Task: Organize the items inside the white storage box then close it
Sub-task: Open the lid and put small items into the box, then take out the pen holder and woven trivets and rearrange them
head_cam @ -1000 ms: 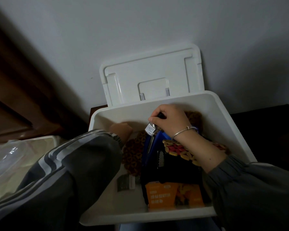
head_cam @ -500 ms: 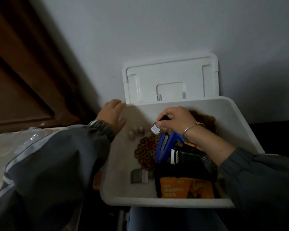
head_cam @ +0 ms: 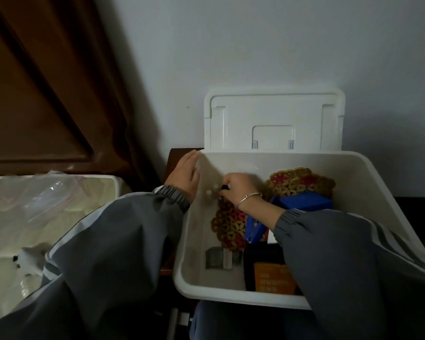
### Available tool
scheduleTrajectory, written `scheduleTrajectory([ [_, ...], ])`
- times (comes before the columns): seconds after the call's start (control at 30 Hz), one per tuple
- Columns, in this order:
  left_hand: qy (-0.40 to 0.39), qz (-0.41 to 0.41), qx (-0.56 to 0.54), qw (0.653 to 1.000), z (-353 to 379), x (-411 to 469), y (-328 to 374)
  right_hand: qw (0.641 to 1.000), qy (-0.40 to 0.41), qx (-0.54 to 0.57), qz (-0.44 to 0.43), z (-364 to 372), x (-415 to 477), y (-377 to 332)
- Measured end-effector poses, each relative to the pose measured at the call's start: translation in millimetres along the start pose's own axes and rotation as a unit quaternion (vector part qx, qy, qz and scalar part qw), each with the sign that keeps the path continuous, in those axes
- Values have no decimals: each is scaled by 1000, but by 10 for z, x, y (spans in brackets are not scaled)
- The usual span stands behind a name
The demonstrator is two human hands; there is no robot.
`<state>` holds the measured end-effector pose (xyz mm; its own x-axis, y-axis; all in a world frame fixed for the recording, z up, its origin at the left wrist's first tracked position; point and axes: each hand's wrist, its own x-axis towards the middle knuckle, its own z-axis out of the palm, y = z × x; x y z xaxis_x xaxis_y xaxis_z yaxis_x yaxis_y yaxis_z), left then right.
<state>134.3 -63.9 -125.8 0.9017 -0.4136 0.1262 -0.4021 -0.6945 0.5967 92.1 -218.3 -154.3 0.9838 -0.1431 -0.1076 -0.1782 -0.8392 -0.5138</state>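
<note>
The white storage box (head_cam: 231, 289) stands open, and its lid (head_cam: 272, 121) leans upright against the wall behind it. My left hand (head_cam: 184, 176) grips the box's left rim from outside. My right hand (head_cam: 241, 188) is inside near the back left corner, fingers closed on a small dark-capped item that is mostly hidden. In the box lie a brown-and-red patterned mat (head_cam: 228, 224), a second one (head_cam: 302, 181) at the back, a blue box (head_cam: 307, 202), a blue stapler (head_cam: 254, 231), an orange packet (head_cam: 272, 278) and a small grey packet (head_cam: 219, 257).
A cream tray (head_cam: 47, 217) with clear plastic wrap lies to the left, with a small white toy (head_cam: 28, 260) on it. A brown curtain (head_cam: 47, 82) hangs at the left. The box sits on a dark wooden stand (head_cam: 174, 158) against the pale wall.
My right hand carried the small item left, toward the back left corner. My left hand came out of the box and now grips its left rim. The view shifted left.
</note>
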Motion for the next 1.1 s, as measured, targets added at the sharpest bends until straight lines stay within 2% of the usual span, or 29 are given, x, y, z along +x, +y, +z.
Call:
scheduleTrajectory([
  [0.1,12,-7,-4,1000,27,4,-19,998,15,-43,-32,56,74,4],
  [0.23,14,-8,-3,1000,39,2,-21,994,-13,-94,-59,107,158,-1],
  [0.4,23,-8,-1,1000,42,3,-4,990,-50,-116,-68,147,210,-24],
  [0.6,24,-5,-4,1000,41,-12,3,988,-54,-121,-76,67,159,-20],
  [0.77,5,-8,11,1000,4,-17,25,995,-49,-66,-57,-363,-10,-25],
  [0.97,-56,-34,111,992,-114,-19,147,998,-33,3,-49,-1181,-544,322],
  [1.1,-23,-34,187,981,-147,-146,373,999,-16,0,-33,-1441,-1021,804],
])
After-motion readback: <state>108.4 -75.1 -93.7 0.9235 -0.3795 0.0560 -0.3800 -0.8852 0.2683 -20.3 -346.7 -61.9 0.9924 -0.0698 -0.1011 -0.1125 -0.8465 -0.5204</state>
